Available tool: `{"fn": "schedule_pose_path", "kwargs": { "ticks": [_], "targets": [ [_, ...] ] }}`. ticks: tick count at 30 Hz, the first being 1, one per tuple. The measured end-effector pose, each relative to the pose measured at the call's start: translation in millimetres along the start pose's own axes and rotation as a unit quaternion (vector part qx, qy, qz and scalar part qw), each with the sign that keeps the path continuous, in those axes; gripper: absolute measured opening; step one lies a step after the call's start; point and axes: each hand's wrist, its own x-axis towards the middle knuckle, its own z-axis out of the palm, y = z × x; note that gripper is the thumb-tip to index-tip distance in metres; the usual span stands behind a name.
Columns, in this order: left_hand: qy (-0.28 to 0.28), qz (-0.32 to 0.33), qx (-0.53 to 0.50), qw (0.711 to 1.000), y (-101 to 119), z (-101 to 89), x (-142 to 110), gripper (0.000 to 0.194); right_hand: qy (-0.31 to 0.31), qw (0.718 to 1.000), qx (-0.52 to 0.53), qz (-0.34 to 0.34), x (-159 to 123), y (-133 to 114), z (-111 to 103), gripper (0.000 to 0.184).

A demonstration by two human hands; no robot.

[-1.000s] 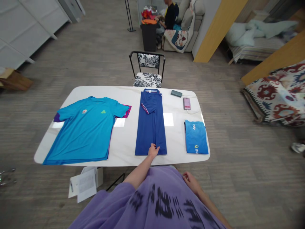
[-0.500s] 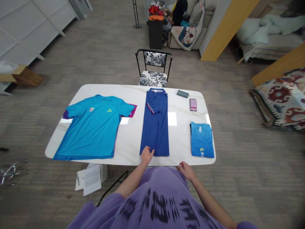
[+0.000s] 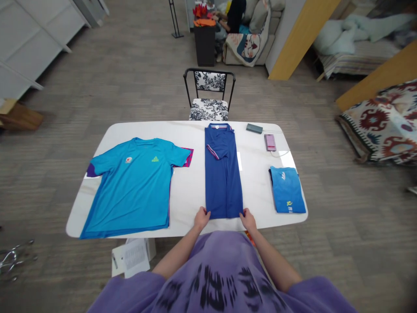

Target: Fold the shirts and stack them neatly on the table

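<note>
A dark blue polo shirt (image 3: 223,174), folded into a long narrow strip, lies lengthwise on the middle of the white table (image 3: 192,195). My left hand (image 3: 201,217) pinches its near left corner and my right hand (image 3: 249,218) pinches its near right corner, both at the hem by the table's front edge. To the left a light blue T-shirt (image 3: 133,187) lies spread flat on top of other shirts. A folded light blue shirt (image 3: 287,189) sits at the right.
A pink phone (image 3: 270,142) on a cable and a dark case (image 3: 254,128) lie at the table's far right. A patterned chair (image 3: 209,98) stands behind the table. Papers (image 3: 132,262) lie on the floor under it. A person sits at a sofa far back.
My right hand came up from my side to the shirt's near right corner. My left hand slid from the hem's middle to its left corner. The view shifted slightly.
</note>
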Motion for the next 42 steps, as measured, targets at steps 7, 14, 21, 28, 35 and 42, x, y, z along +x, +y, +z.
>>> {"fn": "schedule_pose_path", "kwargs": {
  "ticks": [7, 14, 21, 28, 35, 42],
  "targets": [
    [-0.039, 0.072, -0.054, 0.995, -16, -19.6, -8, 0.022, 0.013, 0.992, 0.12, -0.033, -36, -13, -3, 0.035],
    [-0.09, 0.161, -0.078, 0.98, -33, -42.9, -49, 0.028, 0.022, 0.979, 0.167, -0.11, -76, -8, -22, 0.038],
    [-0.096, 0.231, -0.044, 0.967, -38, -70.1, -67, 0.056, 0.022, 0.973, 0.082, -0.214, -90, 8, -29, 0.051],
    [-0.065, 0.27, -0.001, 0.961, -31, -91.2, -76, 0.025, 0.038, 0.975, -0.015, -0.217, -101, -1, -51, 0.031],
    [-0.048, 0.301, 0.078, 0.949, -46, -113.1, -128, 0.018, 0.014, 0.968, -0.007, -0.249, -149, 21, -86, 0.021],
    [0.022, 0.292, 0.033, 0.956, 34, -151.3, -88, 0.032, 0.049, 0.962, 0.039, -0.267, -83, -25, -151, 0.032]
  ]
}}
